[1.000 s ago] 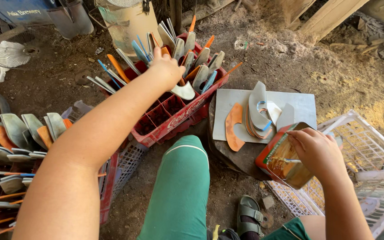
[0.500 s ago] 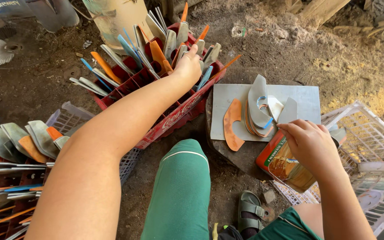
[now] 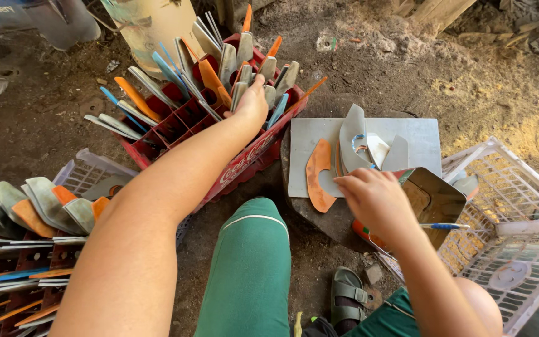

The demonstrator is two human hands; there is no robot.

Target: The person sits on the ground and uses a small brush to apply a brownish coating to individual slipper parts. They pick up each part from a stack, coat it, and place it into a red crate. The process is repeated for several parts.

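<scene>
Left hand in crate, right hand on tin.
Left hand reached among the cut pieces in the red crate; grip state indeterminate. Right hand closed over the open tin beside the grey sheet.

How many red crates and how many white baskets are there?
Red crates: 2
White baskets: 2
Total: 4
</scene>
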